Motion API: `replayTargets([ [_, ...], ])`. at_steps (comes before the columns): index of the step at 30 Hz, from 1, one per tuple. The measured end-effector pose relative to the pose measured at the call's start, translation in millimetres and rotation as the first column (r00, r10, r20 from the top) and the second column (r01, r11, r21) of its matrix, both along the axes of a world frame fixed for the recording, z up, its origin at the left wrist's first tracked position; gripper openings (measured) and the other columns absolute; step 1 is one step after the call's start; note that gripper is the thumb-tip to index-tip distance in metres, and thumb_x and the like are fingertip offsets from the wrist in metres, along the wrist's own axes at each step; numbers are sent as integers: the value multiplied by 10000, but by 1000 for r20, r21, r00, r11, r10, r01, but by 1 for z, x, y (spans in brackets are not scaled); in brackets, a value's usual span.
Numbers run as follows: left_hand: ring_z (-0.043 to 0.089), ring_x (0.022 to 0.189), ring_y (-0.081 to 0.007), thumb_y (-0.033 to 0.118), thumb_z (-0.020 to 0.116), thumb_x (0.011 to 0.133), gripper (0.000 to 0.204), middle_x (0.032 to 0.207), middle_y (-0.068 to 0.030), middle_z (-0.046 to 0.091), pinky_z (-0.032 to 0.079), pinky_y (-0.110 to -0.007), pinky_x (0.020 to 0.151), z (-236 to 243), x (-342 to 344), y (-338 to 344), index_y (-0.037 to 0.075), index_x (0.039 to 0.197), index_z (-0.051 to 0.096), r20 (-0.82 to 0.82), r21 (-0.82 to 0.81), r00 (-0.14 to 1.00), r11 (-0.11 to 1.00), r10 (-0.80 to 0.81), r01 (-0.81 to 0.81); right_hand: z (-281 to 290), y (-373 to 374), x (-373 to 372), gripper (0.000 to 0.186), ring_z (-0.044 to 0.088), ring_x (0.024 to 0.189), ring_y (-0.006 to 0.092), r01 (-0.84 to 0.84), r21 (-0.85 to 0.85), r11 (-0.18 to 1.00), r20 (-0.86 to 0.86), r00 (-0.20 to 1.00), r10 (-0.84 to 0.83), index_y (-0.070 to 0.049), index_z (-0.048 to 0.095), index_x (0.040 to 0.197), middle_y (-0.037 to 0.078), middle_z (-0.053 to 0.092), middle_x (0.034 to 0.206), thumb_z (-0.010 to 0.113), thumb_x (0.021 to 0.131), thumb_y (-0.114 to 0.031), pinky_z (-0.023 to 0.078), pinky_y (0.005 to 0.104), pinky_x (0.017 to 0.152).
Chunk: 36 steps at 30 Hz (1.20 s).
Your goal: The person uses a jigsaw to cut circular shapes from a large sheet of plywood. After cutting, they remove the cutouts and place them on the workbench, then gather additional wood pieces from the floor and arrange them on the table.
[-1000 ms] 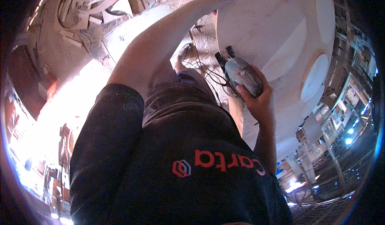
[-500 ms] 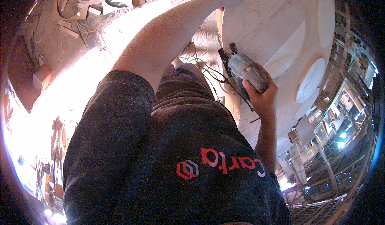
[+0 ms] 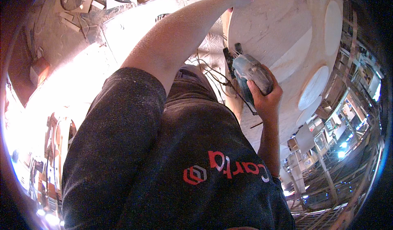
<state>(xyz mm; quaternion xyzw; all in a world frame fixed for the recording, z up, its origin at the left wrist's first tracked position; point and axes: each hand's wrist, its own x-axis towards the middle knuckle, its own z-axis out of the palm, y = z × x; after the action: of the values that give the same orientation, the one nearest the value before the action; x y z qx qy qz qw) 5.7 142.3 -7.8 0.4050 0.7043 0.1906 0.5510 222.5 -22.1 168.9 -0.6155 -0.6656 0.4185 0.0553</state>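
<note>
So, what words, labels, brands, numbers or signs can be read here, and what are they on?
Dark fabric shirt: red and whitish lettering beside a red-and-grey hexagonal emblem, upside down; I won't copy the wording.
Dusty grey rounded power tool in the right hand: no readable text.
Background clutter at right: too small and blurred to read.

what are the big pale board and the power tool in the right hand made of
Pale board: probably plywood or similar wood sheet, matt, judging by its faint grain-like streaks. Power tool: hard plastic or metal housing, dull grey; the scuffed, worn-looking surface leaves open which.
</note>
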Motion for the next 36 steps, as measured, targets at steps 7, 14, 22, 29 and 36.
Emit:
replayTargets([
  [7, 710, 645, -237, 461, 682, 824, 494, 744, -165, 713, 569, -360, 585, 11, -6, -3, -29, 873, 726, 19, -18, 1000, 1000, -8, 8, 0, 3, -1, 520, 658, 1048, 259, 8, -8, 1000, -6, 1000, -8, 61, 582, 1239, 184, 678, 1138, 770, 786, -110, 501, 364, 937],
  [14, 707, 634, -239, 476, 696, 801, 506, 736, -163, 712, 567, -361, 586, 8, -4, -2, -27, 843, 722, 1, -23, 1000, 1000, -8, 8, -2, 3, -5, 503, 653, 1050, 249, 23, 5, 1000, -20, 1000, -23, 57, 588, 1233, 170, 677, 1143, 764, 790, -101, 496, 359, 942],
  [22, 714, 679, -259, 492, 720, 788, 534, 780, -171, 716, 570, -379, 612, 7, -5, -3, -29, 906, 716, 20, -22, 999, 999, 25, -25, 1, 5, -14, 470, 651, 1046, 244, 74, -37, 997, -41, 996, -75, 53, 596, 1221, 162, 678, 1137, 748, 803, -95, 490, 356, 944],
  [29, 715, 690, -264, 493, 724, 786, 534, 796, -175, 717, 573, -380, 623, 14, -9, -3, -19, 937, 715, 48, -48, 999, 999, 8, -6, -4, 4, -15, 455, 655, 1030, 245, 115, -37, 993, -11, 993, -116, 58, 598, 1210, 166, 683, 1119, 745, 809, -100, 492, 357, 935],
  [36, 714, 684, -256, 480, 714, 800, 499, 795, -155, 721, 573, -379, 617, 6, -3, -1, -3, 923, 723, 37, -39, 999, 999, 30, -29, -5, 5, -20, 437, 660, 1015, 252, 128, -11, 992, 17, 992, -128, 52, 606, 1194, 169, 686, 1106, 749, 811, -102, 497, 361, 925],
])
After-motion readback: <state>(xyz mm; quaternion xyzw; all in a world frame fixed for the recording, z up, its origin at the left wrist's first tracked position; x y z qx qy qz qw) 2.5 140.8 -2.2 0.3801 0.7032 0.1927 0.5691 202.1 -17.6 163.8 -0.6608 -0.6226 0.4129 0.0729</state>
